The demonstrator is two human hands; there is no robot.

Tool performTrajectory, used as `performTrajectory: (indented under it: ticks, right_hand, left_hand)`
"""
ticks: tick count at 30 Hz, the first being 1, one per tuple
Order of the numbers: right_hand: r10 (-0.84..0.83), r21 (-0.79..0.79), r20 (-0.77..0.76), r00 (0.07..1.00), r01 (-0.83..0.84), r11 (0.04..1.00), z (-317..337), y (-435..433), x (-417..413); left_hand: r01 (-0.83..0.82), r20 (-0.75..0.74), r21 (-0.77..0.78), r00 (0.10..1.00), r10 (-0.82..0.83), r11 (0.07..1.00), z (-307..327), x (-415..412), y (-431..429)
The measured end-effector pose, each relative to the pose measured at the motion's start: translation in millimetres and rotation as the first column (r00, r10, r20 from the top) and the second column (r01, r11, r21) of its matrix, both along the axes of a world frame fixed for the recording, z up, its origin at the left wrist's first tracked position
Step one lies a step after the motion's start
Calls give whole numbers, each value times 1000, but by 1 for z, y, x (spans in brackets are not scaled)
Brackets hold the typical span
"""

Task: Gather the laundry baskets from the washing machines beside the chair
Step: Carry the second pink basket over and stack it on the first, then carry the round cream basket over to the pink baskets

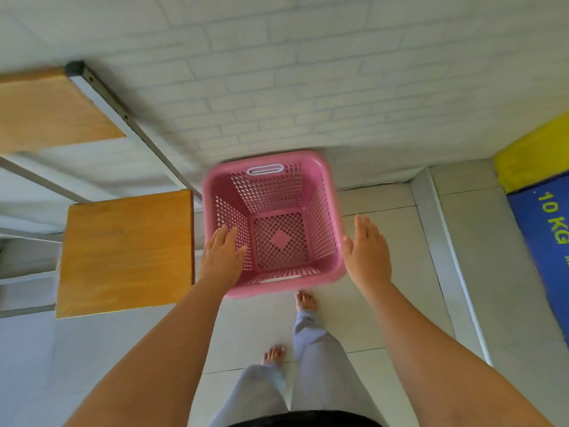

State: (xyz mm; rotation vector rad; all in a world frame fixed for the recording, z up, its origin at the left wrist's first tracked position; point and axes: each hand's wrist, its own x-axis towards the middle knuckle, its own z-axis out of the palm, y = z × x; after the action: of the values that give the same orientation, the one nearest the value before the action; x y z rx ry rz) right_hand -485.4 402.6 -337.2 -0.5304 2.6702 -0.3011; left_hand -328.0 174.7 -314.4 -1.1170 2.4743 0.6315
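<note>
An empty pink plastic laundry basket [320,167] with perforated walls stands on the tiled floor against the white brick wall, right of a wooden chair [123,251]. My left hand [221,257] lies flat over the basket's left rim, fingers spread. My right hand [368,251] is flat and open beside the basket's right rim, at most just touching it. Neither hand grips anything. A blue and yellow washing machine [542,217] marked "10 KG" shows at the right edge.
The chair's seat sits close against the basket's left side, and its metal frame [123,112] and backrest [46,109] rise to the upper left. My bare feet [304,300] stand just behind the basket. Open tiled floor [400,229] lies between basket and machine.
</note>
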Motion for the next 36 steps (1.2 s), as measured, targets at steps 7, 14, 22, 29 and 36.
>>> performTrajectory:
  ticks: [7, 14, 22, 29, 36]
  right_hand:
    - [-128, -16, -37, 991, 128, 992, 46, 46, 69]
    - [-291, -23, -42, 956, 290, 957, 72, 119, 154]
    - [-582, -16, -11, 813, 582, 813, 85, 244, 245]
    - [-814, -40, -21, 581, 813, 581, 94, 377, 331]
    - [-941, -57, -43, 335, 940, 337, 100, 534, 440]
  left_hand:
    - [216, -74, -43, 973, -218, 976, 34, 33, 23]
    - [497, -107, -91, 857, -505, 863, 55, 53, 75]
    - [799, -89, -113, 583, -807, 590, 67, 42, 196]
    - [931, -121, -115, 334, -935, 348, 80, 47, 359]
    - [987, -132, -123, 90, -987, 106, 87, 100, 554]
